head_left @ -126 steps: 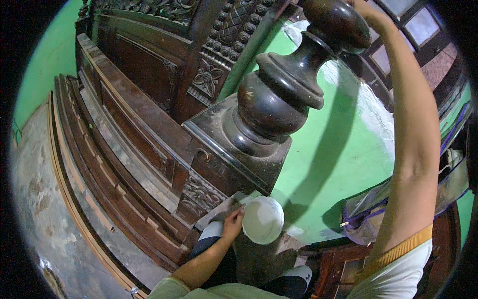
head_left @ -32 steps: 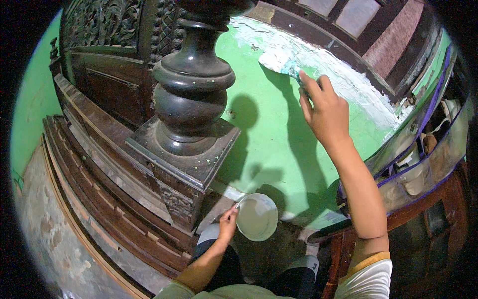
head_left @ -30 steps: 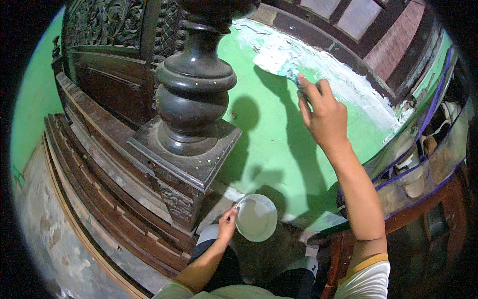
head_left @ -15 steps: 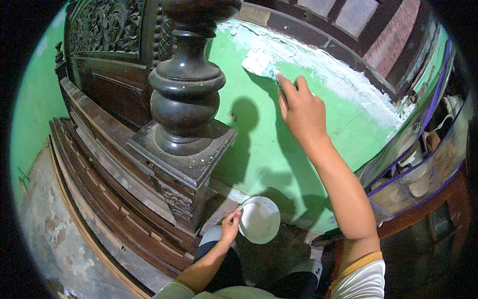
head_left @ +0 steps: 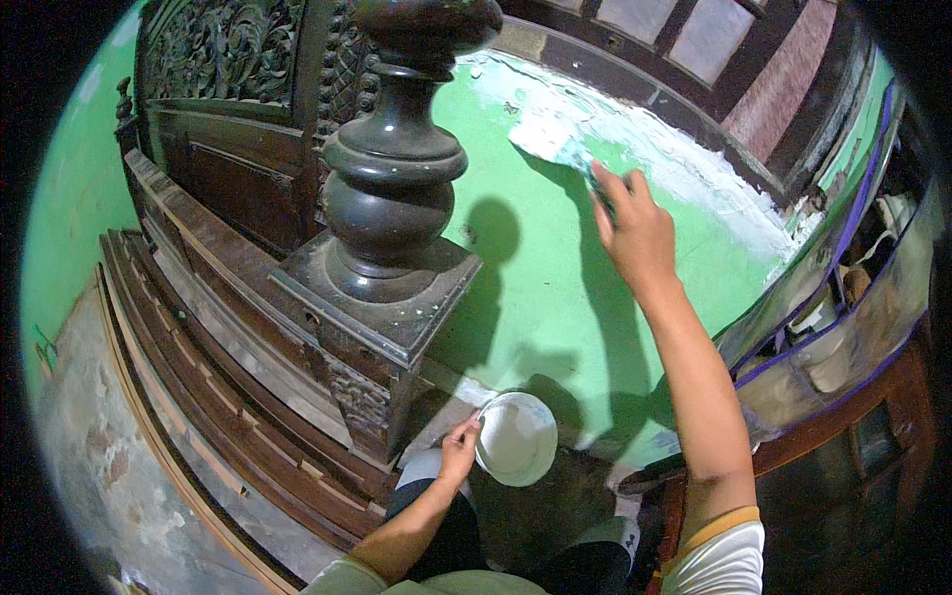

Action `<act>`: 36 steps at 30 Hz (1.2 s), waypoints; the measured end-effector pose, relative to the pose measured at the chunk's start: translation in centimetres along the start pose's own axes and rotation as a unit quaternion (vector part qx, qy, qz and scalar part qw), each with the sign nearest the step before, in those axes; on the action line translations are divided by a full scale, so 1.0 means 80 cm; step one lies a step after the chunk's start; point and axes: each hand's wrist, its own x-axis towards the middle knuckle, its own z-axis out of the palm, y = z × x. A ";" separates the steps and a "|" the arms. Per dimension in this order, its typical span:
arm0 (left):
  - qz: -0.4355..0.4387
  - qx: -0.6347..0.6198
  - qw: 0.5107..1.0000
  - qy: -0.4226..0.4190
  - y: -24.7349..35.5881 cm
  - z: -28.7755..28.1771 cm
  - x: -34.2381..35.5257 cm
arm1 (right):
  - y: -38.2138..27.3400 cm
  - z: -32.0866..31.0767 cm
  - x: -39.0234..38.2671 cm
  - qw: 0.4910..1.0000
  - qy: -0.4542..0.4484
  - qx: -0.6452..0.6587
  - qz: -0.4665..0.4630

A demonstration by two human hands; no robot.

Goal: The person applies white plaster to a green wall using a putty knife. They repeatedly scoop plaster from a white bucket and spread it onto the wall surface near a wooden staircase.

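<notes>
Right hand (head_left: 638, 238): fingers wrapped round handle of flat brush (head_left: 547, 137); white-coated head up and left of grip, long axis slanting from hand toward left part of upper edge of green wall (head_left: 535, 288). Head at lower margin of white band (head_left: 674, 154), below dark frame (head_left: 654, 73); contact cannot be told. Left hand (head_left: 459, 448): pinching left rim of white bucket (head_left: 548, 446), near wall's bottom edge. Right hand nearer white band.
</notes>
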 end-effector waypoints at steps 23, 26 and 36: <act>0.006 0.053 0.999 0.010 0.013 -0.002 0.000 | -0.010 0.014 0.028 0.997 0.060 0.021 -0.033; 0.009 0.059 0.998 0.002 0.017 0.001 -0.002 | -0.024 0.029 0.059 0.997 0.058 0.022 -0.036; 0.052 0.015 0.999 -0.001 0.006 -0.003 0.003 | 0.011 0.035 -0.005 0.998 0.020 0.057 0.012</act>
